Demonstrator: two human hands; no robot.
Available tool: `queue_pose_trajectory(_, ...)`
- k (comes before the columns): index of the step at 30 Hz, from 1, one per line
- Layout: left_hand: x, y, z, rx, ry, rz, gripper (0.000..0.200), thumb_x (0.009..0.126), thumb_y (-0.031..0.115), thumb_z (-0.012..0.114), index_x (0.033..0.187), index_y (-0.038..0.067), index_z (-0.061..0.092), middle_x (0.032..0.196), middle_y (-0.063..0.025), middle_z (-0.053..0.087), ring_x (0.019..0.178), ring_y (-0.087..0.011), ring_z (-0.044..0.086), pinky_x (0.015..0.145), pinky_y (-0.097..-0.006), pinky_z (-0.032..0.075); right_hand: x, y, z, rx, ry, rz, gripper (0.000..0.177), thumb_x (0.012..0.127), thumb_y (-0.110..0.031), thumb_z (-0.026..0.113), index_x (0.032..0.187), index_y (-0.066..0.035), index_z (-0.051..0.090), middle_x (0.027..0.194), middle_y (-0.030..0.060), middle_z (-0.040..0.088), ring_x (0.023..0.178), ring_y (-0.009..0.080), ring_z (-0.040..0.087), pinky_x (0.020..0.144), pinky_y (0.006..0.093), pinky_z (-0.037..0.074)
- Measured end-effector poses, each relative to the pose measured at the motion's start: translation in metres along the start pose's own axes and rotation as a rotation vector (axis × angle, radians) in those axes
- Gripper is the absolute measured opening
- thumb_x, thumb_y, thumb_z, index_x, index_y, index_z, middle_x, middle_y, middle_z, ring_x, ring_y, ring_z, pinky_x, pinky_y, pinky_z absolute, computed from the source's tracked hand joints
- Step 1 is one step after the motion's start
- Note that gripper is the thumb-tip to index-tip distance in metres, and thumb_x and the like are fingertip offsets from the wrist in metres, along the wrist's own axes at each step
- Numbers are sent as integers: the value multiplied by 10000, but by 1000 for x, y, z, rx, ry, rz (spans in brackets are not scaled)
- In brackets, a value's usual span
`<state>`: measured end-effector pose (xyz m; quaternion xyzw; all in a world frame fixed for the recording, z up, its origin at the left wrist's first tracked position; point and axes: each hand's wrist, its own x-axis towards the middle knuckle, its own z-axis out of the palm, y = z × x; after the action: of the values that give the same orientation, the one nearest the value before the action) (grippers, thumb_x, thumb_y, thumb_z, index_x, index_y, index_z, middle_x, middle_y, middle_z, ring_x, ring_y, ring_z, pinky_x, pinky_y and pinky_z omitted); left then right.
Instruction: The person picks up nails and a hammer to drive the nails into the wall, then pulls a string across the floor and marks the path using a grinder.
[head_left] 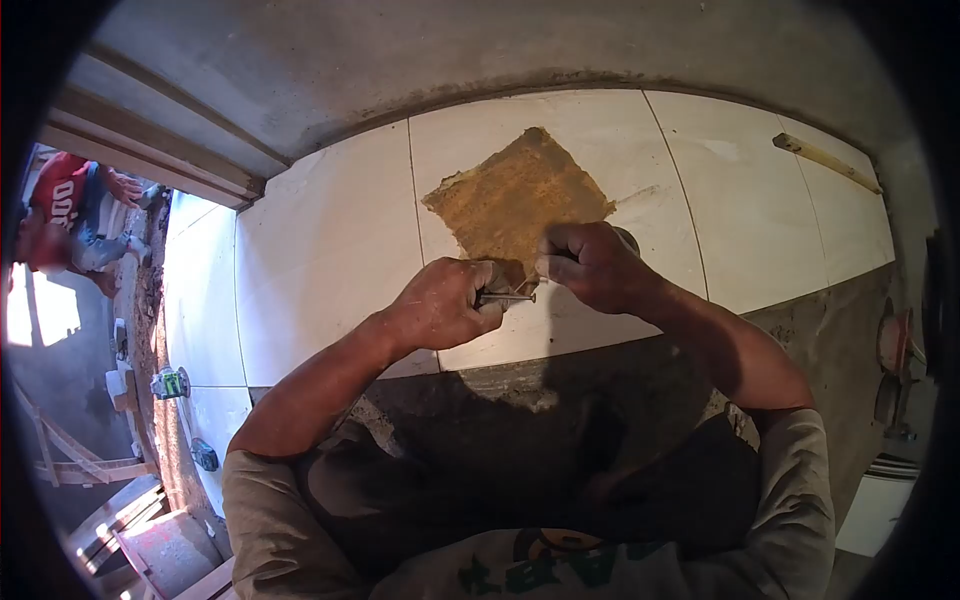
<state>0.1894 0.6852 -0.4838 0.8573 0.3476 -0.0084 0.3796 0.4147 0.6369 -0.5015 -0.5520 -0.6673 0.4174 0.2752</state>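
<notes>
My left hand (440, 305) is closed around a metal nail (510, 297), whose flat head points to the right. Just right of it, my right hand (590, 265) is closed in a pinch; what its fingers hold is hard to make out. A thin light strand shows between the two hands. Behind the right hand, a dark rounded thing (627, 240) is partly hidden. Beyond both hands, a brown, rough-edged square patch (525, 195) shows on the white floor tiles (330, 240).
A wood strip (825, 162) lies on the tiles at the right. Outside the doorway at left are a person in a red shirt (62, 195), a green-and-black tool (170, 383) and a bucket (170, 555). Bare grey floor (850, 310) borders the tiles on my side.
</notes>
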Motion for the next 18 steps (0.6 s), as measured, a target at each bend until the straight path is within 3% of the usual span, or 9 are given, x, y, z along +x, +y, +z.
queue_pose_trajectory(2,0,1,0,-9,-19,-24,242,750,219,633,830,0,570,731,-209,610,701,-375,603,669,-451,479,-1,-8,-3,-12,12,16,188,849,-167,624,771,-6,571,629,114,556,573,173,521,581,371,430)
queue_pose_trajectory(5,-2,2,-3,-92,-17,-52,265,754,222,641,860,-14,583,732,-202,615,670,-330,604,649,-425,479,-1,-7,-4,-12,31,23,189,853,-166,622,768,-5,569,622,112,555,570,172,522,578,371,431)
queue_pose_trajectory(7,-1,-1,-2,-169,-5,-68,179,787,153,644,859,-3,596,605,-58,538,563,-101,475,540,-311,423,-1,-6,-6,0,40,16,188,855,-164,621,771,-4,568,619,111,556,569,171,524,575,371,433)
queue_pose_trajectory(9,-2,5,-6,-201,-20,-90,162,794,142,640,862,-1,603,608,-29,533,571,-80,465,536,-296,416,-1,-7,-7,-12,18,23,137,884,-131,610,820,-16,574,629,16,496,621,90,459,594,305,416)
queue_pose_trajectory(10,-2,8,-8,-234,-34,-112,146,802,131,636,865,2,611,611,-1,529,579,-59,455,532,-280,409,-1,-6,-7,-11,18,23,137,884,-131,610,820,-16,574,629,16,496,621,90,459,594,305,416)
queue_pose_trajectory(15,-2,-1,0,-374,-19,-121,106,837,119,628,860,16,632,633,36,548,583,-45,457,533,-259,404,-2,-3,-4,-91,96,-116,144,888,-118,597,812,0,565,640,83,530,606,151,492,589,346,426)
queue_pose_trajectory(18,-1,0,-1,-398,-21,-118,103,858,122,625,856,20,639,642,47,549,594,-34,461,533,-247,397,-2,-8,-4,-130,83,-65,143,887,-118,593,813,1,564,656,113,542,605,182,513,593,361,433)
